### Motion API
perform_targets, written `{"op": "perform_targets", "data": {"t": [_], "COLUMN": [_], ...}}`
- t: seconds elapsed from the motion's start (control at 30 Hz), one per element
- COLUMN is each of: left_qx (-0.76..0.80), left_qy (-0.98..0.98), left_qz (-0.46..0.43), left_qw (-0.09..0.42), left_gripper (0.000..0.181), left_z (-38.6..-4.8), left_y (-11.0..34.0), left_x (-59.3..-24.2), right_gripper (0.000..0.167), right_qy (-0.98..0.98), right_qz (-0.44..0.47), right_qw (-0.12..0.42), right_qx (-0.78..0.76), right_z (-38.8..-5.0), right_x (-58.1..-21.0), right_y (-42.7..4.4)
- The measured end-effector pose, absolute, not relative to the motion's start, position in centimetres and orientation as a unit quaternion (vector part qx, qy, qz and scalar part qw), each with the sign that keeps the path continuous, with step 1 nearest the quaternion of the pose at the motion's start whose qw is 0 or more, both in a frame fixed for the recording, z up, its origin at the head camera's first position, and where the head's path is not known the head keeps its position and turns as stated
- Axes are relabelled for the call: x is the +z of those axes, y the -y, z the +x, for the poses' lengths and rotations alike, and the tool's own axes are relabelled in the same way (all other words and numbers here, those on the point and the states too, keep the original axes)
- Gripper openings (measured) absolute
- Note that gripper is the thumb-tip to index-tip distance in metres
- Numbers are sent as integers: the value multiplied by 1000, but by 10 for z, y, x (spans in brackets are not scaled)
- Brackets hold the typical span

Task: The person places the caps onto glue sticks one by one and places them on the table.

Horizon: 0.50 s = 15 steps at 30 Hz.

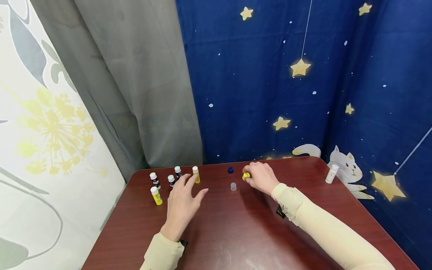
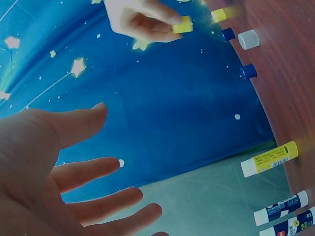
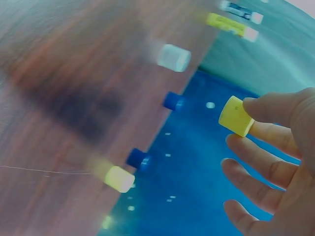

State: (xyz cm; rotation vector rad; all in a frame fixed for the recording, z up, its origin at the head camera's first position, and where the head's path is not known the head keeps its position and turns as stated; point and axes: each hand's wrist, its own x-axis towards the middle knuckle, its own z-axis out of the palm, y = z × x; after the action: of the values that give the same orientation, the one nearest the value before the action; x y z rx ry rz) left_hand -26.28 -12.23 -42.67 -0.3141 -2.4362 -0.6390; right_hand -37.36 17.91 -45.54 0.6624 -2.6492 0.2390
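Observation:
My right hand [image 1: 261, 176] pinches a yellow cap [image 3: 236, 116] between thumb and index finger, above the table; its other fingers are spread. My left hand [image 1: 183, 202] is spread and holds nothing, nearest to the glue sticks on the left. A yellow glue stick [image 2: 270, 160] stands beyond its fingertips, and a dark blue glue stick [image 1: 171, 180] is partly hidden behind it. Between the hands stand a translucent cap [image 1: 233, 186] and a blue cap [image 1: 231, 170]. The right wrist view also has a second blue cap [image 3: 138, 159] and another yellow cap [image 3: 119, 179] on the table.
Farther left stand another yellow glue stick [image 1: 156, 196] and more dark blue glue sticks [image 1: 155, 180]. A white stick [image 1: 332, 174] stands near the right edge of the reddish-brown table [image 1: 229, 232]. Grey [image 1: 162, 93] and blue star-patterned curtains [image 1: 249, 93] hang behind.

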Motion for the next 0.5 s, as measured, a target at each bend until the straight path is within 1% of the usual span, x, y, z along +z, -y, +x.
{"op": "perform_targets", "data": {"t": [0.27, 0.5], "left_qx": [-239, -237], "left_qy": [920, 920], "left_qz": [-116, -120], "left_qw": [287, 289], "left_gripper": [56, 57], "left_z": [-264, -264], "left_y": [121, 120], "left_x": [-429, -429], "right_gripper": [16, 16], "right_qy": [932, 919], "right_qz": [246, 257], "right_qw": [238, 265], "right_qx": [120, 141], "right_z": [-352, -334], "right_x": [-425, -410], "right_y": [-174, -170]}}
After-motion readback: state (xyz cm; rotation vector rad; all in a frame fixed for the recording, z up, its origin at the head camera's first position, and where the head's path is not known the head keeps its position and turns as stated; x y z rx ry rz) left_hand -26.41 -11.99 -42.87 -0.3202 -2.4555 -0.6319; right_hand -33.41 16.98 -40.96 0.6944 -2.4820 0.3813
